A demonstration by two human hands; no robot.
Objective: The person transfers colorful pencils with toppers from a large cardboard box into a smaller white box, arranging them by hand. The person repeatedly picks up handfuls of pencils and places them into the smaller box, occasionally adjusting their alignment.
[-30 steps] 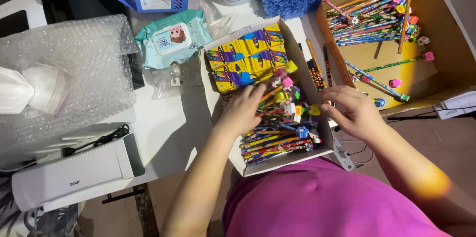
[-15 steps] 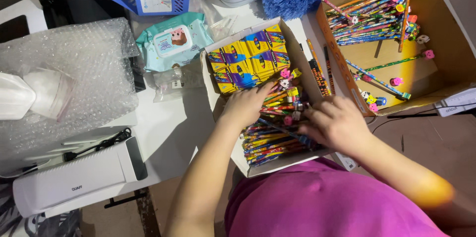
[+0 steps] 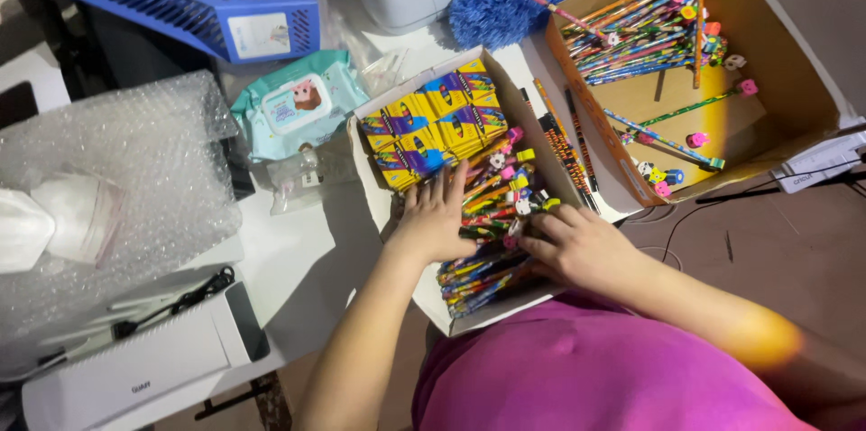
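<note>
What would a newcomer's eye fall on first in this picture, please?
Most likely the white cardboard box at centre, packed with yellow-and-blue crayon packs and bright patterned pencils with eraser toppers, where the left hand and right hand rest. Next, the brown cardboard box of similar pencils at upper right, and the fluffy blue duster above.

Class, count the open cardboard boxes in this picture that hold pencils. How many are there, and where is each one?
2. One white box sits under the left hand and right hand, also holding yellow crayon packs. One brown box sits at upper right. Others may lie out of view.
</note>
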